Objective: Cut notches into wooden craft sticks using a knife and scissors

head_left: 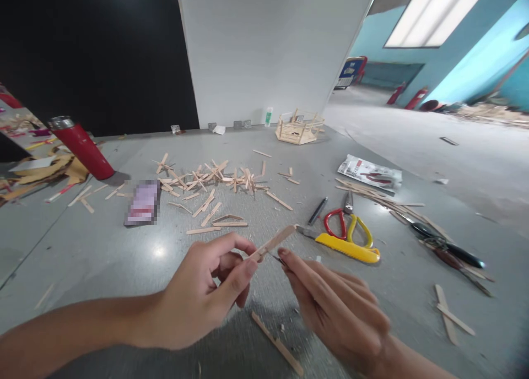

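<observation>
Between the thumb and index finger of my left hand (206,291) is a flat wooden craft stick (280,239), tilted up to the right, with a small rough mark midway. My right hand (336,307) is closed in a pinch beside it. A thin dark pointed tip (278,258) juts from those fingers towards the stick; the rest is hidden, so its kind is unclear. Another craft stick (276,343) lies on the table below my hands. Just beyond my right hand rest a yellow utility knife (349,249) and scissors (349,216) with red and yellow handles.
Loose craft sticks (215,175) are heaped mid-table, near a blurred-out purple packet (141,202) and a red flask (85,150). A small stick-built frame (300,131) stands at the back. On the right lie a foil pouch (370,173) and black-handled pliers (448,247).
</observation>
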The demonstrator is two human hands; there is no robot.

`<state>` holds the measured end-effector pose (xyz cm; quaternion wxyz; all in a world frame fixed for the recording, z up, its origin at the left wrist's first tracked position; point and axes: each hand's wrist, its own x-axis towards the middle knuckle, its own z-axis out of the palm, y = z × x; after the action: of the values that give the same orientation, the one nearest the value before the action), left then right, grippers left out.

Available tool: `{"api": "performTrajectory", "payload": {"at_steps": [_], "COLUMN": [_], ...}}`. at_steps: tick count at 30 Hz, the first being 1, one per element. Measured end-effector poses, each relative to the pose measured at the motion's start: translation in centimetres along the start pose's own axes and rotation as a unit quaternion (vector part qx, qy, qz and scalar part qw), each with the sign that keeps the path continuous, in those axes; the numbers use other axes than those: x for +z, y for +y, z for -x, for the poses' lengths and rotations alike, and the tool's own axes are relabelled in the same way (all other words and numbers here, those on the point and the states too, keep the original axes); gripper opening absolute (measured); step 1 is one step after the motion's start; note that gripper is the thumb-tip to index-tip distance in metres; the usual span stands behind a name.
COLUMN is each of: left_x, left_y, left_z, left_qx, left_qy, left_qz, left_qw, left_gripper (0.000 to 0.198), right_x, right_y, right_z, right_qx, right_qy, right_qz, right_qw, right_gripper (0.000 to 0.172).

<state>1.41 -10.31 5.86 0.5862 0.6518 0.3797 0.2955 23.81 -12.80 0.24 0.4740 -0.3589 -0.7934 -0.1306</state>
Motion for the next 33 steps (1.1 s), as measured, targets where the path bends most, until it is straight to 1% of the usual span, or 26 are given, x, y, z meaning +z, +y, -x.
{"api": "performTrajectory", "payload": {"at_steps": [1,3,5,7,9,13,15,17,19,20,22,23,24,25,27,28,30,33], "left_x": [0.0,-0.1,-0.4,-0.7,-1.0,-1.2,-1.2,-1.5,-2.1,-2.5,-3.7,-4.4,-5.2,-6.1,-7.6,-8.2,-9.1,-9.3], "left_y": [-0.1,-0.4,-0.7,-1.0,-1.4,-2.1,-2.2,-2.3,-2.4,-2.4,-2.5,-2.4,-2.3,-2.1,-1.6,-1.3,-0.7,-0.2], "left_z": [-0.2,-0.7,-1.4,-2.1,-2.8,-3.6,-4.0,-4.3,-4.8,-5.1,-5.8,-6.2,-6.6,-6.9,-7.5,-7.7,-7.9,-7.8], "left_qx": [0.001,-0.001,-0.011,-0.023,-0.025,-0.029,-0.028,-0.030,-0.041,-0.046,-0.052,-0.053,-0.056,-0.060,-0.065,-0.065,-0.062,-0.060], "left_qy": [-0.004,-0.016,-0.040,-0.076,-0.095,-0.076,-0.081,-0.096,-0.097,-0.086,-0.034,-0.004,0.024,0.046,0.074,0.086,0.102,0.111], "left_qz": [0.005,0.016,0.016,-0.008,-0.032,-0.068,-0.109,-0.146,-0.171,-0.180,-0.202,-0.211,-0.217,-0.220,-0.215,-0.211,-0.200,-0.184], "left_qw": [1.000,1.000,0.999,0.997,0.995,0.994,0.990,0.984,0.980,0.979,0.977,0.976,0.974,0.973,0.972,0.972,0.972,0.975], "left_gripper": [0.037,0.039,0.038,0.033,0.030,0.030,0.032,0.029,0.023,0.020,0.016,0.015,0.015,0.014,0.015,0.016,0.019,0.021], "right_x": [0.1,0.2,0.3,0.5,0.6,1.1,1.4,1.7,2.1,2.3,2.7,2.8,3.0,3.1,3.2,3.3,3.5,4.6], "right_y": [0.1,0.3,0.5,0.7,0.7,0.6,0.7,1.1,1.8,2.3,3.2,3.6,4.0,4.2,4.4,4.4,4.2,4.0], "right_z": [-0.1,-0.4,-0.8,-1.0,-1.0,-0.6,-0.5,-0.7,-0.9,-0.9,-0.8,-0.6,-0.4,-0.2,0.0,0.0,-0.5,-2.0], "right_qx": [0.016,0.071,0.132,0.162,0.170,0.181,0.219,0.276,0.315,0.317,0.299,0.284,0.270,0.259,0.248,0.240,0.224,0.194], "right_qy": [0.002,-0.001,-0.023,-0.047,-0.070,-0.129,-0.149,-0.180,-0.224,-0.249,-0.298,-0.318,-0.336,-0.350,-0.367,-0.373,-0.382,-0.389], "right_qz": [0.001,-0.009,-0.038,-0.073,-0.101,-0.141,-0.151,-0.168,-0.168,-0.141,-0.041,0.008,0.045,0.066,0.075,0.078,0.085,0.081], "right_qw": [1.000,0.997,0.990,0.983,0.978,0.965,0.952,0.929,0.907,0.904,0.906,0.904,0.901,0.898,0.893,0.893,0.893,0.897], "right_gripper": [0.063,0.056,0.045,0.028,0.007,0.017,0.020,0.025,0.018,0.015,0.025,0.027,0.024,0.018,0.005,0.004,0.011,0.014]}}
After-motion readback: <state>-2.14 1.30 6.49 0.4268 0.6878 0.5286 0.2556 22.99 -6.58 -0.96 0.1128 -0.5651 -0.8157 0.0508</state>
